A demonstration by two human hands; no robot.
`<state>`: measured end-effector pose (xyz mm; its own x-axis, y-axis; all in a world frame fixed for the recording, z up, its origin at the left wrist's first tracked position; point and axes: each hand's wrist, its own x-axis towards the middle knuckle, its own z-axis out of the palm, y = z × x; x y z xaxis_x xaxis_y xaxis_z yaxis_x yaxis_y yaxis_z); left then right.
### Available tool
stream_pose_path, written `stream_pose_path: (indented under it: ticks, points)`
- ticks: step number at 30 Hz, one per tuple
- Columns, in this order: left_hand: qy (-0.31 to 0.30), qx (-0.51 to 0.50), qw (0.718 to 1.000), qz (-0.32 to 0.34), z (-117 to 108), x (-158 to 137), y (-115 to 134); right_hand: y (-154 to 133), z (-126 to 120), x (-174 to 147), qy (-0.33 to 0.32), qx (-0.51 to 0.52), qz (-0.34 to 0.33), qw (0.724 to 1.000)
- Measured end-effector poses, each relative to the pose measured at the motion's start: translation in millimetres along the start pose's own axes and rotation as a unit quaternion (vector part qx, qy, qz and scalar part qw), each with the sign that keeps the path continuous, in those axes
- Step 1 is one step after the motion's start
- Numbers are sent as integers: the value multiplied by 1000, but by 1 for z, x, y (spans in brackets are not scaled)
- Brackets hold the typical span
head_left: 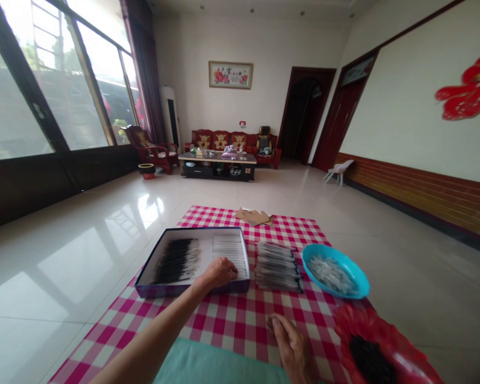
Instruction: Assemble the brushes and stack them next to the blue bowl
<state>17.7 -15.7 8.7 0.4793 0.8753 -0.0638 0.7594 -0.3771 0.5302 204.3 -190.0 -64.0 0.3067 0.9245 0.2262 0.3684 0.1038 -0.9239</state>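
My left hand (pixel 221 272) reaches into the right part of a shallow dark-blue box (pixel 192 290) with a white inside. Its curled fingers touch a row of slim translucent tubes (pixel 228 248); whatever sits between the fingertips is hidden. In the box's left part lies a row of thin black sticks with pale ends (pixel 178 261). My right hand (pixel 290 344) is low over the tablecloth, thumb pressed against curled fingers, its contents not clear. Between box and bowl lies a stack of slim, pen-like clear sticks with dark ends (pixel 278 266).
A blue bowl (pixel 362 280) holds small clear pieces; a red flower-shaped dish (pixel 408 346) holds small black pieces. Torn cardboard (pixel 256 217) lies at the far end of the checkered tablecloth (pixel 208 322). A green cloth (pixel 220 365) is nearest me. A low table (pixel 218 168) and sofa stand far back.
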Motion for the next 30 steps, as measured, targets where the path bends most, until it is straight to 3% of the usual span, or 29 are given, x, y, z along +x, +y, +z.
stream_pose_path:
  ticks: [6, 10, 13, 16, 19, 22, 25, 30]
  points:
    - [28, 2, 999, 27, 2, -1, 1, 13, 2, 0, 15, -7, 8, 1000]
    - [96, -1, 994, 43, -2, -12, 7, 10, -4, 17, 25, -117, -59, 991]
    - [162, -20, 984, 73, -1, -30, 16, 12, -7, 39, 20, -234, -156, 959]
    - [199, -58, 969, 136, 4, -55, 26, 22, -8, 55, 18, -347, -209, 914]
    - [182, -81, 966, 165, 13, -80, 29, 30, -8, 55, 18, -424, -217, 879]
    - [166, -89, 968, 168, 26, -98, 26, 31, -10, 46, 21, -446, -236, 863]
    - [142, -86, 972, 167, 40, -105, 23, 26, -12, 37, 20, -454, -243, 857]
    - [99, -74, 979, 162, 63, -101, 22, 17, -13, 35, 5, -467, -191, 863]
